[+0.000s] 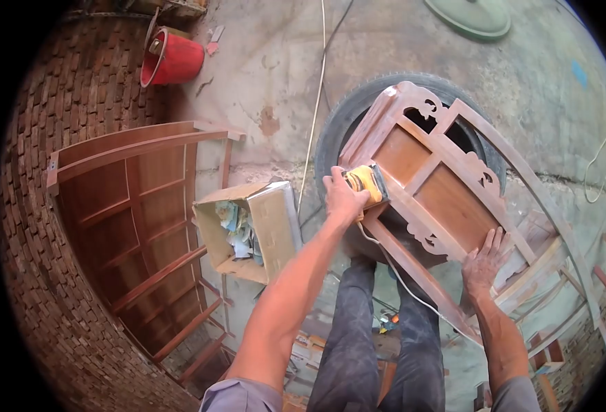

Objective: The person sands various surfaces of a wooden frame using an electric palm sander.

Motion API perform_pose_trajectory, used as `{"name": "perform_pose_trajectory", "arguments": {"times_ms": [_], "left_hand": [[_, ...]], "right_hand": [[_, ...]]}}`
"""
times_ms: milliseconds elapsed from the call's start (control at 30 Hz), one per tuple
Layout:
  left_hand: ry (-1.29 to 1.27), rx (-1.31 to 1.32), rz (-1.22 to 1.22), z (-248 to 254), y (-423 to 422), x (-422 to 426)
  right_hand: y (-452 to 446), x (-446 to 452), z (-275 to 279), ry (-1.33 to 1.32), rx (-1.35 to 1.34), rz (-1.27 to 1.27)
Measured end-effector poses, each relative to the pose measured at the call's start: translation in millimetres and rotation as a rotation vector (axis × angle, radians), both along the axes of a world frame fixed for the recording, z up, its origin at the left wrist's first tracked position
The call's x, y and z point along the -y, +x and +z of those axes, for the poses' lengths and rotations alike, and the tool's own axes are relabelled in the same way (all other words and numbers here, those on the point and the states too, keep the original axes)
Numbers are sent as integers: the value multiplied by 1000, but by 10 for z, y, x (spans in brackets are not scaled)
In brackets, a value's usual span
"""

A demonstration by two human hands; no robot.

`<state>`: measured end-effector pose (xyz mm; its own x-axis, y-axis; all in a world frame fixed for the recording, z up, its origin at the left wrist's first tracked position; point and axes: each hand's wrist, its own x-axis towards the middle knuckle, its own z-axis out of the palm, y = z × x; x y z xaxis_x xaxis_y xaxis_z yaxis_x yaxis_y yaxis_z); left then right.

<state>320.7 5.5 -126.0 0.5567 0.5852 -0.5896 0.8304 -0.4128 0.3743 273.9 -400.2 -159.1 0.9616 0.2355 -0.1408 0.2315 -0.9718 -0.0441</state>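
Note:
A carved wooden frame with inset panels lies tilted over a black tire. My left hand is wrapped round a yellow power sander, which rests against the frame's left part. A white cord runs from the sander down across the frame. On the right, my right hand lies flat on the lower right of the frame, its fingers spread on the wood. The sander's underside is hidden.
A cardboard box with scraps stands left of my legs. Beyond it a large wooden cabinet frame leans by a brick wall. A red bucket and a green lid are farther off. Wooden pieces stand at right.

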Motion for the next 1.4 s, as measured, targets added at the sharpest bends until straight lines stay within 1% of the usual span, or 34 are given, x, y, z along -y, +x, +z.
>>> {"name": "perform_pose_trajectory", "arguments": {"times_ms": [33, 167, 267, 300, 400, 500, 667, 733, 800, 933, 1033, 1067, 1133, 1200, 1267, 1300, 1333, 1400], "left_hand": [[31, 17, -10, -31, 32, -43], [11, 22, -20, -42, 182, -140], [15, 5, -71, 107, 140, 77], [0, 36, -85, 99, 74, 152], [-55, -55, -84, 275, 41, 361], [-26, -6, -93, 208, 3, 309], [10, -9, -58, 22, 167, -48], [-5, -36, -27, 84, 216, -25], [-2, -10, -46, 136, 129, 192], [-32, -43, -14, 298, 9, 718], [-45, -35, 26, 414, -90, 990], [-59, -36, 27, 428, -98, 1039], [-164, -26, 99, 465, -45, 1080], [-244, -18, 164, 451, -25, 1118], [-301, 3, 216, 356, 14, 1124], [-320, 36, 249, 331, 8, 1095], [-343, 57, 101, 264, -22, 1012], [-374, 98, -202, 30, -175, 788]], "right_hand": [[-4, -1, 0, -4, -1, 1], [-15, 24, 28, 16, -6, 0], [-13, 4, 15, 31, 10, 12], [-16, 2, 12, 28, 6, 7], [-5, -5, 26, 17, -6, 2], [2, -9, 18, 14, -10, 7], [4, 11, 17, 11, -15, 7], [1, 4, 5, 1, -19, 6], [7, 4, 23, -4, -14, 11], [30, -22, 32, -21, -17, 39], [95, -266, 218, -89, -255, -143], [164, -350, 321, 79, -331, -71], [382, -686, 706, 408, -496, 73], [495, -1257, 1117, 533, -591, 246], [537, -1723, 1176, 750, -646, 272], [572, -1867, 1092, 599, -557, 380], [588, -1991, 917, 446, -465, 484], [608, -2241, 739, 258, -390, 523]]}}
